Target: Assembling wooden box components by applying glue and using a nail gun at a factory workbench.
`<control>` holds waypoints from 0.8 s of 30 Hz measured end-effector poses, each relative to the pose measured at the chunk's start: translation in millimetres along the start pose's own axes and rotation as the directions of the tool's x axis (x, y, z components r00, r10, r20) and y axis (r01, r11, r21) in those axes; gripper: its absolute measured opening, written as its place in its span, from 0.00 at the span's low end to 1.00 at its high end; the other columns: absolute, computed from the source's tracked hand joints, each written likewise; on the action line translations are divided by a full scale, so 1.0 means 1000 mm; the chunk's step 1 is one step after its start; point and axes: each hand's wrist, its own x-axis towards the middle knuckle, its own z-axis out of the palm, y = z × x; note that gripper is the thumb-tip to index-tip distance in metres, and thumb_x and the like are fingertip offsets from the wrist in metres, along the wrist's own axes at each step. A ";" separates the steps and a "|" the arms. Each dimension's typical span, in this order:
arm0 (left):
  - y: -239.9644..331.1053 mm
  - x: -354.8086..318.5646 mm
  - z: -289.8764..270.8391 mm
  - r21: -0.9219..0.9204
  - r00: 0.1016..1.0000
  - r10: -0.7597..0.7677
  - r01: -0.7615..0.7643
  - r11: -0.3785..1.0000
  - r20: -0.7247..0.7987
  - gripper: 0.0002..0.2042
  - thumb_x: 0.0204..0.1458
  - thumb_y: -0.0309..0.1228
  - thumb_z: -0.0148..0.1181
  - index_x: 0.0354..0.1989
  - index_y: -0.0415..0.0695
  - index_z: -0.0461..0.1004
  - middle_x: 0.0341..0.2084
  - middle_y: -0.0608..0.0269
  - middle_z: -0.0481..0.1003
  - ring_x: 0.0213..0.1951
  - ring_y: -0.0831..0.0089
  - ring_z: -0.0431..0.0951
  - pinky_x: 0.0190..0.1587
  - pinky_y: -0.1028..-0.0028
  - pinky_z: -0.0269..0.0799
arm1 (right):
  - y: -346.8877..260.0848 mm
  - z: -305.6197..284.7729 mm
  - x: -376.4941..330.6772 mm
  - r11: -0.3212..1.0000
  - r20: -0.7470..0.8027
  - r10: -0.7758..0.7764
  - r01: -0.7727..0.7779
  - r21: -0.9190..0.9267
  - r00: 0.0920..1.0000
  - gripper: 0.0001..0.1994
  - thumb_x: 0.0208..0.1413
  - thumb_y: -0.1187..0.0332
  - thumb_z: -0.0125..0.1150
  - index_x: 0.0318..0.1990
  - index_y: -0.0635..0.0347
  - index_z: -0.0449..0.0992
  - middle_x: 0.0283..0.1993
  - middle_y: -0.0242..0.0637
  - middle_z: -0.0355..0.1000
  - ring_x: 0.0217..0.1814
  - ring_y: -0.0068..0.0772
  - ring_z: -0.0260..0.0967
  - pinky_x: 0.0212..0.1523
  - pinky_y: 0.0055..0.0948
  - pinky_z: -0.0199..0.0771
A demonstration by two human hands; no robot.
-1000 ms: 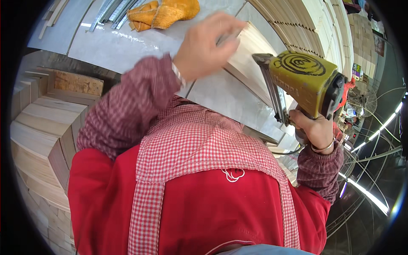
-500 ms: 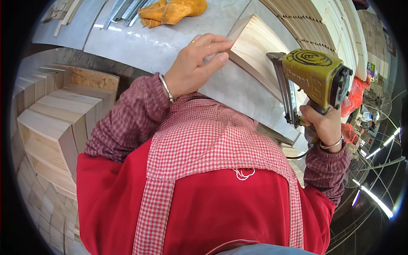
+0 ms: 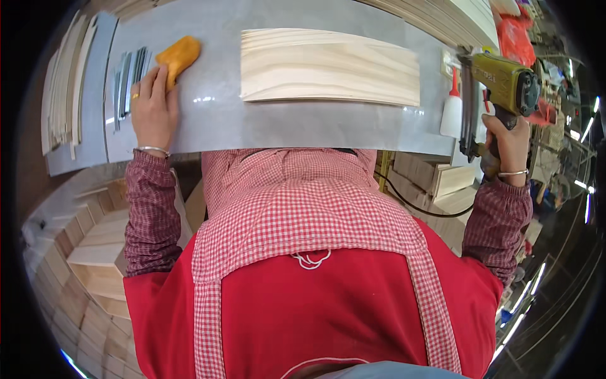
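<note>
My left hand (image 3: 155, 114) is at the left of the grey worktable (image 3: 208, 126), its thumb and fingers closed on the near end of an orange cloth (image 3: 182, 53). Several thin metal strips (image 3: 129, 82), probably staples, lie beside that hand. On the right, my right hand (image 3: 510, 144) grips the handle of a yellow-green pneumatic nail gun (image 3: 502, 82), its long dark magazine upright at the table's right end. Between my hands a pale wooden board (image 3: 328, 68) lies flat, touched by neither hand.
A white bottle with a red nozzle (image 3: 451, 110) stands beside the nail gun. Wooden strips (image 3: 66, 82) lie at the far left, more stacked wood (image 3: 448, 19) at the back right. Wooden boxes (image 3: 101, 252) are at lower left. A black hose (image 3: 416, 210) hangs below the table.
My left hand has moved left from the board to the orange cloth. My right hand has carried the nail gun away from the board to the right. My view has turned, so the board looks level.
</note>
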 end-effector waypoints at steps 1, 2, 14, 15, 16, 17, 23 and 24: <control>-0.006 -0.003 0.003 0.026 1.000 -0.007 0.006 1.000 0.025 0.17 0.44 0.29 0.61 0.46 0.44 0.73 0.45 0.61 0.70 0.41 0.63 0.70 0.44 0.70 0.68 | 0.017 -0.007 0.005 0.999 -0.064 0.020 -0.022 -0.025 0.998 0.08 0.41 0.69 0.59 0.27 0.64 0.72 0.15 0.31 0.65 0.09 0.23 0.54 0.14 0.21 0.56; -0.007 0.001 0.002 0.026 1.000 0.007 -0.007 1.000 0.021 0.17 0.44 0.29 0.61 0.46 0.44 0.73 0.45 0.61 0.70 0.41 0.63 0.70 0.44 0.70 0.68 | 0.033 -0.013 0.010 0.999 -0.073 0.027 -0.028 -0.016 0.997 0.08 0.41 0.69 0.59 0.27 0.64 0.72 0.15 0.31 0.65 0.09 0.23 0.54 0.14 0.21 0.56; 0.076 0.057 -0.084 -0.438 0.942 0.324 -0.256 0.862 0.086 0.35 0.36 0.46 0.68 0.56 0.51 0.65 0.58 0.56 0.59 0.56 0.57 0.61 0.60 0.61 0.55 | 0.144 -0.058 0.047 0.737 -0.413 0.001 -0.280 -0.615 0.911 0.24 0.40 0.53 0.62 0.41 0.63 0.73 0.35 0.46 0.74 0.35 0.49 0.71 0.37 0.40 0.69; 0.089 0.064 -0.083 -0.397 0.922 0.376 -0.315 0.862 0.087 0.35 0.36 0.45 0.69 0.56 0.51 0.65 0.58 0.55 0.59 0.56 0.57 0.61 0.60 0.61 0.54 | 0.141 -0.060 0.047 0.715 -0.429 0.038 -0.325 -0.619 0.902 0.26 0.41 0.52 0.62 0.43 0.63 0.73 0.38 0.48 0.74 0.39 0.50 0.71 0.40 0.41 0.69; 0.099 0.069 -0.084 -0.352 0.900 0.426 -0.371 0.860 0.093 0.35 0.35 0.45 0.69 0.56 0.51 0.65 0.58 0.55 0.59 0.57 0.57 0.60 0.61 0.61 0.53 | 0.142 -0.057 0.048 0.694 -0.441 0.074 -0.363 -0.621 0.895 0.28 0.41 0.50 0.62 0.46 0.63 0.72 0.41 0.49 0.74 0.43 0.52 0.71 0.43 0.42 0.69; 0.103 0.072 -0.082 -0.349 0.896 0.433 -0.377 0.858 0.095 0.35 0.35 0.45 0.69 0.56 0.51 0.65 0.58 0.55 0.59 0.57 0.57 0.60 0.61 0.61 0.53 | 0.144 -0.055 0.048 0.698 -0.441 0.081 -0.367 -0.615 0.894 0.28 0.41 0.50 0.62 0.46 0.63 0.72 0.41 0.49 0.74 0.43 0.52 0.71 0.43 0.42 0.69; 0.117 0.086 -0.082 -0.422 0.897 0.418 -0.327 0.846 0.144 0.36 0.35 0.44 0.70 0.57 0.51 0.64 0.58 0.51 0.59 0.55 0.57 0.61 0.59 0.61 0.57 | 0.148 -0.037 0.047 0.843 -0.425 0.047 -0.264 -0.468 0.904 0.36 0.41 0.46 0.62 0.57 0.55 0.65 0.49 0.46 0.71 0.49 0.50 0.69 0.48 0.39 0.68; 0.117 0.085 -0.089 -0.506 0.917 0.368 -0.246 0.827 0.156 0.36 0.35 0.43 0.70 0.57 0.51 0.64 0.57 0.51 0.60 0.55 0.57 0.62 0.58 0.61 0.58 | 0.136 -0.034 0.043 0.852 -0.433 0.034 -0.253 -0.458 0.901 0.36 0.41 0.46 0.62 0.57 0.55 0.65 0.49 0.46 0.71 0.49 0.50 0.69 0.48 0.39 0.68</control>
